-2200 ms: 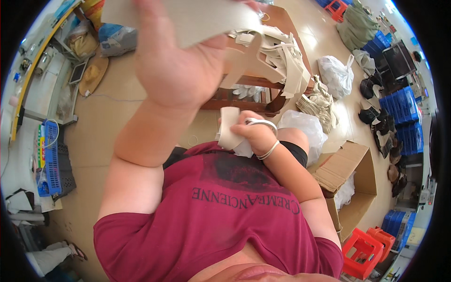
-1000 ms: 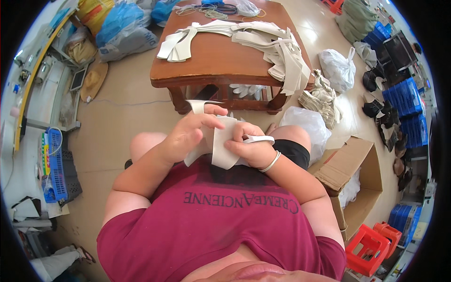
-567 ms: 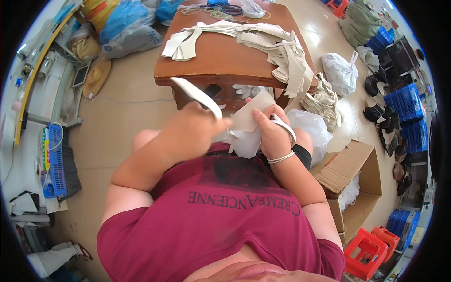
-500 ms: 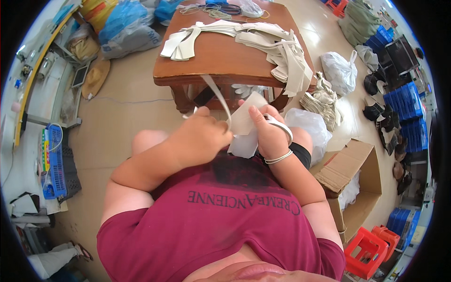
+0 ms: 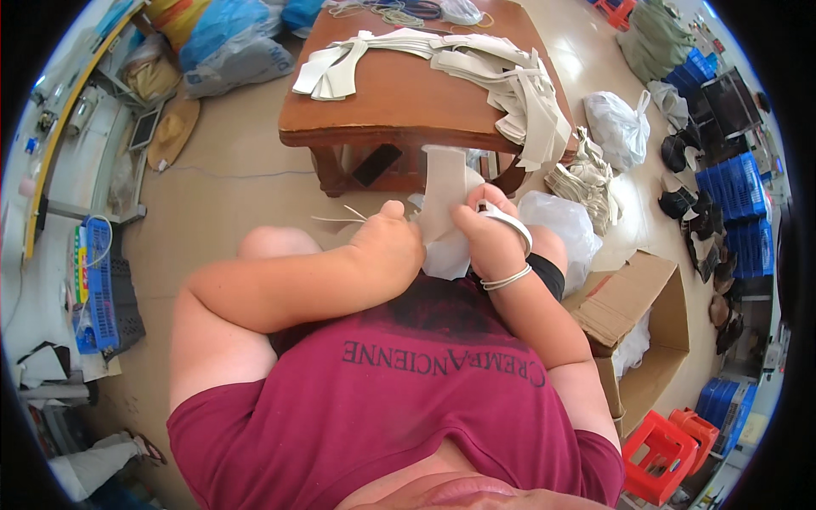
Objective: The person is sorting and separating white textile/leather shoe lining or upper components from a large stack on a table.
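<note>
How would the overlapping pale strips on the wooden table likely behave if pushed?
The pale strips would probably slide apart, since they overlap loosely. Some might drop, because ends overhang the table at its near right corner. Each seems light, looking thin and flat.

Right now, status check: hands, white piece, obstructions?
Right hand gripping white piece. Left hand curled by its lower left edge, grip hidden. Brown table beyond; nothing visibly blocking the hands.

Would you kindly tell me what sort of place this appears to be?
Probably a workshop: pale strips lie piled on a wooden table, blue plastic crates stand at the right, and a cardboard box lies open.
</note>
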Tool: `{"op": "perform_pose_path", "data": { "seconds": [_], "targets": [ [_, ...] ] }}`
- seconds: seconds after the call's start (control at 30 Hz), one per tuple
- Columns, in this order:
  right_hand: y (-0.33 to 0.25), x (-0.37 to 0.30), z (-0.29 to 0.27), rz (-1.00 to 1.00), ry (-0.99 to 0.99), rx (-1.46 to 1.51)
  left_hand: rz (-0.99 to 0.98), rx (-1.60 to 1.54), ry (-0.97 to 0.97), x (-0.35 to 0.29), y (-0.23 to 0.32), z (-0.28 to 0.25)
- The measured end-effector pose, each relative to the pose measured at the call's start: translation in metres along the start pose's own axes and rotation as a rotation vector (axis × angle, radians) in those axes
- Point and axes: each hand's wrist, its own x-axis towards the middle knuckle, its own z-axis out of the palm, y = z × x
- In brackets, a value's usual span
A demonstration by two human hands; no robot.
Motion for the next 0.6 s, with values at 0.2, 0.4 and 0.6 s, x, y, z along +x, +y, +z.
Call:
{"op": "perform_pose_path", "data": {
  "seconds": [0.2,0.4,0.6],
  "targets": [
    [-0.019,0.021,-0.031,-0.378,0.204,0.218,-0.051,-0.286,0.437,-0.015,-0.02,0.008],
    [-0.047,0.014,-0.045,-0.565,0.242,0.036,0.051,-0.58,0.368,-0.035,-0.051,0.01],
    [-0.048,0.0,-0.032,-0.723,0.104,-0.339,0.09,-1.218,0.789,-0.009,-0.056,-0.015]
  ]
}}
